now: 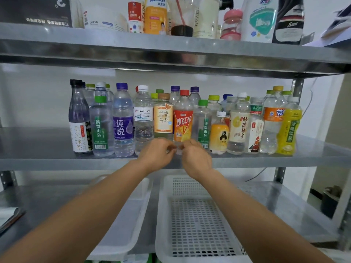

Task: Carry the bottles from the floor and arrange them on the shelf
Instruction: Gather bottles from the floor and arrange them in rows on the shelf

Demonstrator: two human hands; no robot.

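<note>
Middle shelf (38, 149) holds a packed row of bottles, front row left to right: green tea bottle (79, 122) with black cap, green-label water (100, 128), purple-label water (123, 122), white-cap water (143, 118), oolong bottle (163, 116) with brown cap, red tea bottle (183, 118) with red cap, then more out to a yellow bottle (288, 128) at the right end. More caps show in a back row.

Left hand (155, 154) and right hand (197, 158) are both at the base of the red tea bottle, near the shelf's front edge. Fingers of each hand curled in, tips pinching the bottle's clear bottom from either side; exact contact is blurred. The bottle stands upright between the oolong bottle and another green-label water.

Below: clear tray (133, 215) on the left, white basket (163, 215) on the right, both on the lower shelf.

Top shelf: assorted containers.
</note>
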